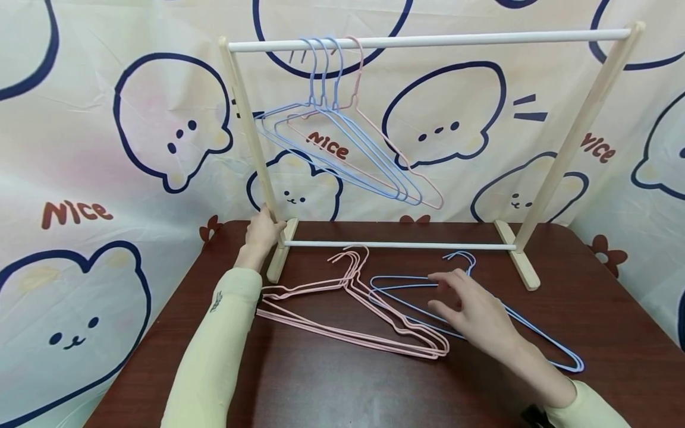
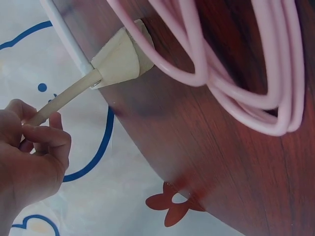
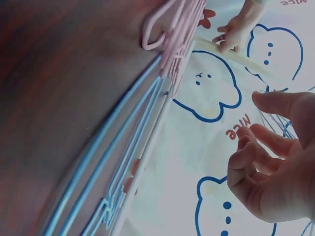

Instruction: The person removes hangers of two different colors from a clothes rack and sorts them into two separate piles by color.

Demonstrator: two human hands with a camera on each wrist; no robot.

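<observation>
My left hand [image 1: 262, 230] grips the left wooden post [image 1: 250, 128] of a clothes rack low down, near its foot; in the left wrist view the thumb and fingers pinch the post [image 2: 66, 98]. My right hand [image 1: 476, 309] hovers over the blue hangers [image 1: 540, 336] lying on the table, fingers loosely bent and thumb apart, with nothing between them. Just left of these lies a stack of pink hangers [image 1: 353, 339], overlapping the blue ones. From the rack's white top bar [image 1: 481, 39] hang three blue hangers [image 1: 324, 71] and one pink hanger [image 1: 398, 151], near the left end.
The rack's right post [image 1: 578, 137] stands on a wooden foot [image 1: 518, 255] at the back right. A white lower bar [image 1: 396, 244] runs between the feet, behind the loose hangers. Behind the dark wooden table [image 1: 321, 392] hangs a cartoon-printed cloth [image 1: 144, 238].
</observation>
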